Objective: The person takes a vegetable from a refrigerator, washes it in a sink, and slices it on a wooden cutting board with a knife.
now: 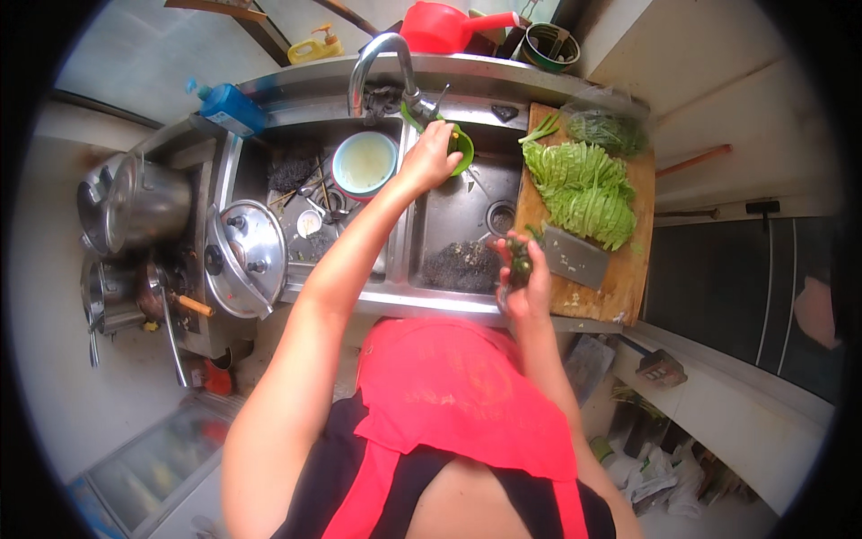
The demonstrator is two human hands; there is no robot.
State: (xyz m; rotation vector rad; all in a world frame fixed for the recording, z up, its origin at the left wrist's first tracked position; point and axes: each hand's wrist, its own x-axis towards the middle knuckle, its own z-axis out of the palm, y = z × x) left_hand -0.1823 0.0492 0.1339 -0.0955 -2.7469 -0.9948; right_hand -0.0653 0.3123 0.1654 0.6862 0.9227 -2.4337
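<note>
My left hand point(431, 158) reaches over a green plastic scoop point(467, 160) at the back of the right sink basin point(441, 226). It covers part of the scoop, and whether the fingers grip it or something inside is unclear. In my right hand point(532, 283) are dark green pieces of vegetable point(519, 261), possibly peppers, held above the front right of that basin. Right beside this hand, a cleaver point(574, 257) lies flat on a wooden cutting board point(586, 303). Sliced leafy cabbage point(582, 188) is heaped on the board behind the blade.
A chrome faucet point(404, 64) arches over the divider. The left basin has a bowl of cloudy liquid point(366, 163), utensils and a scouring pad point(289, 175). Pot lids point(252, 252) lean at its left, near pots point(148, 205). A dark scrubbing mat point(461, 265) lies in the right basin.
</note>
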